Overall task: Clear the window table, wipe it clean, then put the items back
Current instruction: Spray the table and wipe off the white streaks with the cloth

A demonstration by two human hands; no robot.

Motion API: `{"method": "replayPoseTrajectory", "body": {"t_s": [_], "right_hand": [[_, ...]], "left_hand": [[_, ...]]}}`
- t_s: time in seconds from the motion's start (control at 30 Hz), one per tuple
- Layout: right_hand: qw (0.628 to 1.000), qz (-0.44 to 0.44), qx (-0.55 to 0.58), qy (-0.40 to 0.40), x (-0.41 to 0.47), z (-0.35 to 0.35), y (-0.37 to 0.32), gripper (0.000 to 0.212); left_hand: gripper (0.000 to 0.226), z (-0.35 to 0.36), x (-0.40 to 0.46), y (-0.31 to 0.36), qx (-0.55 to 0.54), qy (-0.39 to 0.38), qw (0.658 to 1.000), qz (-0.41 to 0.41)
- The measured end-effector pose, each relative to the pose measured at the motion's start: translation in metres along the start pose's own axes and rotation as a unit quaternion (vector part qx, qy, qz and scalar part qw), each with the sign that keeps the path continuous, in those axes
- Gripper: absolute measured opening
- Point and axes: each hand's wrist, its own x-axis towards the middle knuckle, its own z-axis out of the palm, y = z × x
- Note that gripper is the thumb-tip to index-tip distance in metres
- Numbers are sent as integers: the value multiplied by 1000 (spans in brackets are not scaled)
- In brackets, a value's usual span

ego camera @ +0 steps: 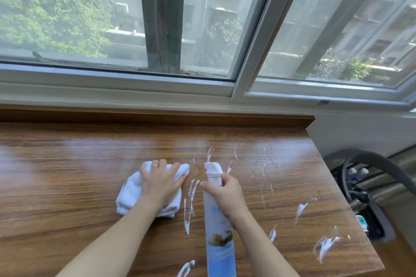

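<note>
The wooden window table (pixel 67 186) fills the lower view, with white foam streaks (pixel 189 204) scattered over its middle and right side. My left hand (pixel 161 181), a ring on one finger, presses flat on a folded white cloth (pixel 128 193) lying on the table. Just to its right, my right hand (pixel 225 193) grips the neck of a tall spray bottle (pixel 219 231) with a white trigger head and a blue label. The nozzle points away from me toward the window.
A white-framed sliding window (pixel 245 56) runs along the table's back edge, behind a raised wooden lip (pixel 157 117). Beyond the table's right edge, a grey hose and dark items (pixel 364 189) sit lower down by the wall.
</note>
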Motion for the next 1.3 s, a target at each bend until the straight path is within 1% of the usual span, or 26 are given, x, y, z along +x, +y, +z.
{"method": "replayPoseTrajectory", "body": {"t_s": [0.13,0.3,0.4,0.47,0.53,0.67,0.77,0.87,0.93,1.03,1.2,1.3], "right_hand": [[1000,-12,-8,-2,12,-3,1,24],[1000,-4,-4,-13,22,-9,1,30],[1000,-11,-7,-19,27,-11,1,34],[1000,-14,-13,-22,29,-12,1,38],[1000,-12,-14,-19,29,-14,0,42],[999,-14,-28,-14,28,-16,-2,43],[999,-6,-39,-12,27,-16,-1,36],[999,7,-52,-12,26,-15,0,28],[998,10,-59,-14,25,-13,1,30],[997,16,-68,-23,23,-9,0,27],[998,17,-51,-33,19,-8,4,23],[998,18,-54,-35,17,-10,6,22]], "left_hand": [[43,8,17,13,6,3,1000,10],[43,22,44,15,5,17,1000,20],[40,28,67,19,32,14,999,17],[33,30,79,20,40,0,999,13],[33,30,84,22,44,-18,999,15],[34,27,80,21,30,-9,999,17],[45,18,63,23,9,-6,999,31],[42,9,30,26,-7,-7,999,51],[39,6,11,25,-2,-12,998,60],[36,4,-6,25,-3,-5,998,57],[41,12,3,21,1,3,998,66],[44,13,20,22,2,-3,999,43]]}}
